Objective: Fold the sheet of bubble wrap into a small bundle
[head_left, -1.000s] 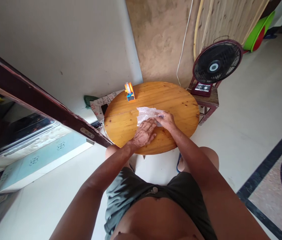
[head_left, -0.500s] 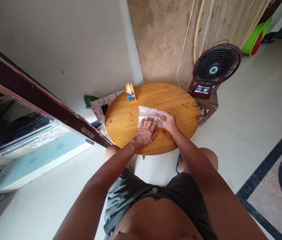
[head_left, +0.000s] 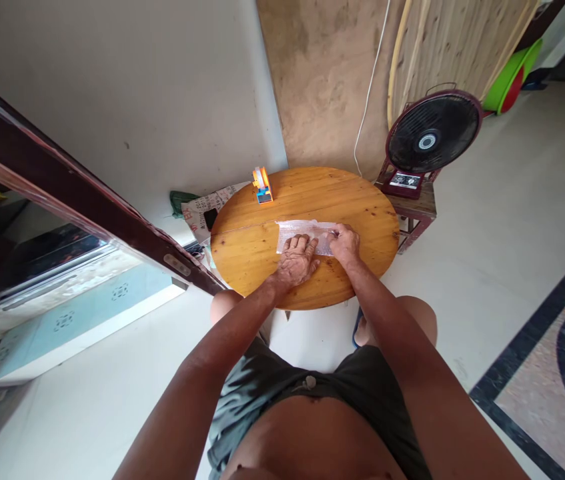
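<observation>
Round wooden table (head_left: 362, 200): carrying every item below. Bubble-wrap sheet (head_left: 302, 230): lying near the table's middle, towards the near edge; already flattened into a strip, with no tape visible on it. Left hand (head_left: 298, 261): spread, palm down, pressing the sheet's near side. Right hand (head_left: 345, 244): pinching the sheet's right end. Orange tape dispenser (head_left: 262, 185): untouched at the far left edge.

A clear bubble-wrap sheet (head_left: 307, 232) lies flat on the round wooden bench (head_left: 362, 200). The left hand (head_left: 298, 260) presses palm-down, fingers spread, on the sheet's near edge. The right hand (head_left: 345, 243) rests just beside it with curled fingers on the sheet's right end. An orange tape dispenser (head_left: 262, 185) stands near the bench's far edge, well apart. A fan (head_left: 429, 140) stands on a stool to the right.
</observation>
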`<state>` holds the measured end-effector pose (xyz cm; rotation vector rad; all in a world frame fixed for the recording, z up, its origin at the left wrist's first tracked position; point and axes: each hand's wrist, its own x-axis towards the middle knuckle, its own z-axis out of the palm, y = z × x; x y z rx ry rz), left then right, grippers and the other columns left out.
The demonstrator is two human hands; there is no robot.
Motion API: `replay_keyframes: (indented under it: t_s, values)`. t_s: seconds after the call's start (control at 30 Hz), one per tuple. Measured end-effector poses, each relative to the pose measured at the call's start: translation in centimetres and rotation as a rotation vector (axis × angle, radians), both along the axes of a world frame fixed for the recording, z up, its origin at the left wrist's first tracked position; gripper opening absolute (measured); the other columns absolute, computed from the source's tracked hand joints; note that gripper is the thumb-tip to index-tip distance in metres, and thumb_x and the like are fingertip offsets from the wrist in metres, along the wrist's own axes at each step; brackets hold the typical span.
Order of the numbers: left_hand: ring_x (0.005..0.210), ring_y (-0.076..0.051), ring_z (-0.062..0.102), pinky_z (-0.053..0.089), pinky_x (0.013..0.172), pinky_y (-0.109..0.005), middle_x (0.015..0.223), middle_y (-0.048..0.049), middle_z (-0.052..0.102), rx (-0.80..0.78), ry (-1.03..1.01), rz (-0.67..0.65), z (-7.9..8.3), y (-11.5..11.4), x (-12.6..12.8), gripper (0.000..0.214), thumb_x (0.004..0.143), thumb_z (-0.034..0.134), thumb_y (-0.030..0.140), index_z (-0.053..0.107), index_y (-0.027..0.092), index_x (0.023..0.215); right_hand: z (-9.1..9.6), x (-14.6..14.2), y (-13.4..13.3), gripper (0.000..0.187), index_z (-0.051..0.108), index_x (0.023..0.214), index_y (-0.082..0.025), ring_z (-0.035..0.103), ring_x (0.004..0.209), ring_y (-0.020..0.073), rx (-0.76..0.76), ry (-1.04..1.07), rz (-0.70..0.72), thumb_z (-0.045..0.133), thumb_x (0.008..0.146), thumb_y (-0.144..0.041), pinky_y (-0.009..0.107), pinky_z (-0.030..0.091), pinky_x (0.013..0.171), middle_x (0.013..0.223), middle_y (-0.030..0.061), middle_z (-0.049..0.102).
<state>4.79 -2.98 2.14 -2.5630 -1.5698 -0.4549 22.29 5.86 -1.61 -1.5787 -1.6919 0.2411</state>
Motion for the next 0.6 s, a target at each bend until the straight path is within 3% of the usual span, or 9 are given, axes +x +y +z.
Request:
replay_keyframes:
  t_s: [0.23, 0.43, 0.6]
  values:
    - [0.128, -0.033, 0.046, 0.038, 0.110, -0.050, 0.138, -0.0154, 0.053, 0.006, -0.085, 0.066, -0.2, 0.6, 0.4, 0.049, 0.098, 0.048, 0.037, 0.055, 0.019, 0.143, 0.3, 0.1, -0.1, 0.031, 0.076, 0.105, -0.021, 0.069, 0.092, 0.0250, -0.020, 0.054, 0.077, 0.071, 0.077, -0.032, 0.039, 0.055, 0.091, 0.100, 0.0078, 0.077]
    - [0.123, -0.034, 0.051, 0.021, 0.123, -0.058, 0.128, -0.0149, 0.060, 0.059, -0.089, 0.112, -0.8, 1.1, 1.3, 0.043, 0.098, 0.049, 0.033, 0.061, 0.019, 0.137, 0.0, 0.5, 0.1, 0.027, 0.077, 0.100, -0.024, 0.071, 0.083, 0.0226, -0.096, 0.129, 0.139, 0.070, 0.075, -0.026, 0.037, 0.057, 0.085, 0.092, 0.0035, 0.079]
    - [0.116, -0.033, 0.052, 0.030, 0.117, -0.054, 0.119, -0.0162, 0.062, 0.049, -0.130, 0.191, -0.3, 1.2, 2.2, 0.039, 0.099, 0.045, 0.035, 0.066, 0.017, 0.127, -0.5, 0.4, 0.4, 0.028, 0.077, 0.104, -0.021, 0.073, 0.086, 0.0231, -0.106, 0.152, 0.101, 0.067, 0.078, -0.023, 0.038, 0.057, 0.088, 0.096, 0.0059, 0.079]
